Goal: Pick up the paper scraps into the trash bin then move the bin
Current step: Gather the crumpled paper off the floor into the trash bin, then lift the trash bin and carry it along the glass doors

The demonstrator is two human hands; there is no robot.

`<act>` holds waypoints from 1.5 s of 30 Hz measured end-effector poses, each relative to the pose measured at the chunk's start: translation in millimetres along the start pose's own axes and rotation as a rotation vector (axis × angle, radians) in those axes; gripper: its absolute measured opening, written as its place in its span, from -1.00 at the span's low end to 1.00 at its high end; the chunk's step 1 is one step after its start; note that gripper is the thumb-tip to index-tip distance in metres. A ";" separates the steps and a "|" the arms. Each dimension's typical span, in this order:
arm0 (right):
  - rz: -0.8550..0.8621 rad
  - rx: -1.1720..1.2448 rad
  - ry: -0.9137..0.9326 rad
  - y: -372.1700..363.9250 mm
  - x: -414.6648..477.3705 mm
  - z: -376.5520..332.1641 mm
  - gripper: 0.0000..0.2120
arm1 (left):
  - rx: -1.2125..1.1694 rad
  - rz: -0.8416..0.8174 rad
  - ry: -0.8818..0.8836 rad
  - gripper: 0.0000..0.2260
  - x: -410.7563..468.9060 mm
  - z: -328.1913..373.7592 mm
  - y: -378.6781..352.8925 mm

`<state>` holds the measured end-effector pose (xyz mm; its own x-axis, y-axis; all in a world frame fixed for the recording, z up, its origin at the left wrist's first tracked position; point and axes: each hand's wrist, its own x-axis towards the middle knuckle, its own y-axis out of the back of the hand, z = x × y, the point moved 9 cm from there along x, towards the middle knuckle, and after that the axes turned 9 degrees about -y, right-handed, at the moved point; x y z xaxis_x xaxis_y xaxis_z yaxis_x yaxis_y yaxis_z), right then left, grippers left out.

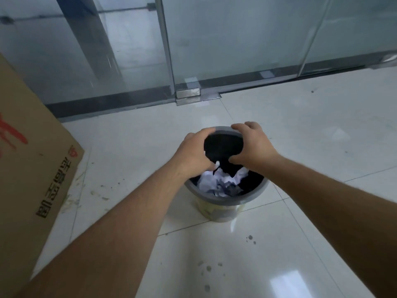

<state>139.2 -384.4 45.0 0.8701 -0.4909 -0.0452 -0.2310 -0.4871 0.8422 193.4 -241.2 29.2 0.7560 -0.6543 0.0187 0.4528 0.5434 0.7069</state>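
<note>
Both arms reach forward, left hand (194,152) and right hand (252,145) clasping the bin (225,203) rim.

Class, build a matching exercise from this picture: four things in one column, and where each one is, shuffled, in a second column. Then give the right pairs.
1. paper scraps
2. cardboard box
3. left hand
4. glass wall

A. at the left edge of the view
B. beyond the bin, at the back
C. inside the trash bin
D. on the bin's left rim

Pairs: 1-C, 2-A, 3-D, 4-B
</note>
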 end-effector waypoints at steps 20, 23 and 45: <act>-0.031 0.022 -0.405 -40.7 1.4 132.7 -0.67 | -0.068 0.151 0.382 -0.56 -35.7 -90.8 -30.6; -0.023 0.046 -0.406 -42.4 2.4 134.5 -0.69 | -0.076 0.213 0.388 -0.57 -36.9 -95.4 -32.3; -0.144 0.123 -0.211 334.8 -24.4 -226.9 -0.79 | -0.177 0.363 0.508 -0.54 -100.9 203.6 380.0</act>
<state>139.4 -371.6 450.0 0.7910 -0.5433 -0.2815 -0.1738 -0.6406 0.7480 192.9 -75.8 439.9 0.9854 -0.1061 -0.1330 0.1648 0.7898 0.5908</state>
